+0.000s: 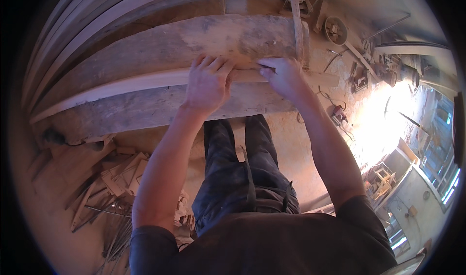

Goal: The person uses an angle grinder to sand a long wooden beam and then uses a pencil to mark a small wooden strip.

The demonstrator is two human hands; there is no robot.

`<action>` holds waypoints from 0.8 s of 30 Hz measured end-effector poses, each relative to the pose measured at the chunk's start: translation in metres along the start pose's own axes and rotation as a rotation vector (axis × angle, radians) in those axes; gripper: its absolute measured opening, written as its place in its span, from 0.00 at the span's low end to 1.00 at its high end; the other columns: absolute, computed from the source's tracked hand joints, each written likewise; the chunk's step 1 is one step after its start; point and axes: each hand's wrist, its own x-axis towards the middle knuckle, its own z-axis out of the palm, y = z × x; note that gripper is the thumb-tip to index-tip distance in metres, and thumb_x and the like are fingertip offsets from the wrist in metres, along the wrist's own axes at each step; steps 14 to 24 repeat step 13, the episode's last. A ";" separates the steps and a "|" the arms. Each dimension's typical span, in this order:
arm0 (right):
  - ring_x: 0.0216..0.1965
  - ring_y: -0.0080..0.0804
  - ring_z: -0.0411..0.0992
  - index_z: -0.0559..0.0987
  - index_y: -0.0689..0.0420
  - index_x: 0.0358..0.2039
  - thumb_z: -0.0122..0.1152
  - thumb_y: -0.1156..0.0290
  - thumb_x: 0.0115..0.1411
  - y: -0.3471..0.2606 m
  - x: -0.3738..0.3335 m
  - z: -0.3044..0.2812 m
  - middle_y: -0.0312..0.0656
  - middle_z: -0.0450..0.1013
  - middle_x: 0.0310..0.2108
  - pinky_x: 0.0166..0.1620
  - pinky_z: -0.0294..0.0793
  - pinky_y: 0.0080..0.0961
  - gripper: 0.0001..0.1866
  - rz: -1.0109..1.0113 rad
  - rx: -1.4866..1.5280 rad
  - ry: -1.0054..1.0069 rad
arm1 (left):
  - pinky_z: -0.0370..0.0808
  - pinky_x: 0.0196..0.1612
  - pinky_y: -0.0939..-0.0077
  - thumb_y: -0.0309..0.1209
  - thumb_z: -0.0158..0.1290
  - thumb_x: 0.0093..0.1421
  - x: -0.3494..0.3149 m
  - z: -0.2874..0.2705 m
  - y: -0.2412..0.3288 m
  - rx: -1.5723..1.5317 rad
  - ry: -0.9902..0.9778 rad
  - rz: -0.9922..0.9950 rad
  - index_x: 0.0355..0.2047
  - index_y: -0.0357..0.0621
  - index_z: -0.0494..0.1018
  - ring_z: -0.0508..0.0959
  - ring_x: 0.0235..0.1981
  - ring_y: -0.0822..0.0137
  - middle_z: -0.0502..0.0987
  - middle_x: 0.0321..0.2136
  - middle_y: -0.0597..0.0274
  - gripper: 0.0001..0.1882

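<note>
A long, pale wooden strip lies lengthwise on a worn wooden workbench in front of me. My left hand grips the strip near its middle, with the fingers curled over its far side. A short way to the right, my right hand is closed above the same strip, fingers bent and thumb drawn in. A small dark patch shows between its thumb and fingers, too small to name. The strip runs on past my right hand towards the bench's right end.
Long boards lie along the far left side. An upright post stands at the bench's right end. Wood offcuts are heaped on the floor at lower left. A red power tool with a cord and a round drum-like thing sit to the right.
</note>
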 end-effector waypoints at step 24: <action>0.62 0.45 0.67 0.74 0.53 0.60 0.72 0.76 0.43 0.053 -0.035 0.007 0.45 0.72 0.58 0.66 0.64 0.43 0.39 -0.355 -0.145 0.222 | 0.70 0.58 0.53 0.43 0.68 0.52 0.004 0.004 -0.002 0.067 -0.157 0.098 0.50 0.38 0.76 0.77 0.50 0.51 0.78 0.47 0.50 0.30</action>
